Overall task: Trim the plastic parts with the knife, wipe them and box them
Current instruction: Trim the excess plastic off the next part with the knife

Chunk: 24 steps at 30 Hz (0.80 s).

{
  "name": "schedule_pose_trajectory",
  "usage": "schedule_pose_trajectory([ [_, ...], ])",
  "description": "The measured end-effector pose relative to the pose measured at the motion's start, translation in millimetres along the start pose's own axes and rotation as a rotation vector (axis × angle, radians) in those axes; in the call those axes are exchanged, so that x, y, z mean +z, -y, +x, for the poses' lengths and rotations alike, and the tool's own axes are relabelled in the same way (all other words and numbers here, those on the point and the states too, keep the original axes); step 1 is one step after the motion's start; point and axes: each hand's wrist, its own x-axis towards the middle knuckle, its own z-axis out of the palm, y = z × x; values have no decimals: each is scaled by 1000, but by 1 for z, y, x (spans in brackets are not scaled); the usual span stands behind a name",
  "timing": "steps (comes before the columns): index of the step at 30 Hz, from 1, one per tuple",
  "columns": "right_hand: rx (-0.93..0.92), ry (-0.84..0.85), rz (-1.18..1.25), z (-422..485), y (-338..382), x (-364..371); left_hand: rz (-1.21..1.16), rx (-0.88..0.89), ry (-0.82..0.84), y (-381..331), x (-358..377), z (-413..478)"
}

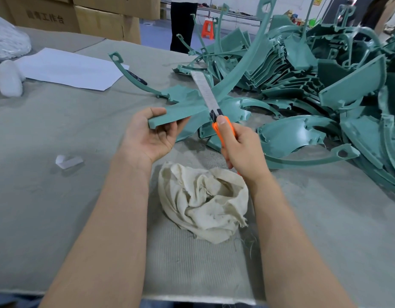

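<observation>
My left hand [151, 134] grips the near end of a teal plastic part [181, 103], thumb on top and fingers below; its long curved arm reaches back left to a looped end. My right hand [241, 147] holds an orange utility knife [225, 125] with thumb on the slider. The long blade [204, 90] is extended and lies across the right edge of the held part. A crumpled cream cloth [203, 201] lies on the table between my forearms.
A big heap of teal plastic parts [325, 85] fills the right of the grey-covered table [59, 152]. A white paper sheet [70, 70], white foam wrap [7, 45], a small plastic scrap [67, 161] lie left. Cardboard boxes [81, 16] stand behind.
</observation>
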Motion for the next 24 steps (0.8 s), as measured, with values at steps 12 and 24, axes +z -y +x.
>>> schedule_pose_trajectory([
  [12, -96, 222, -231, -6, 11, 13, -138, 120, -11, 10, 5, 4],
  [24, -73, -100, -68, 2, 10, -4, -204, 75, 84, 11, 7, 6],
])
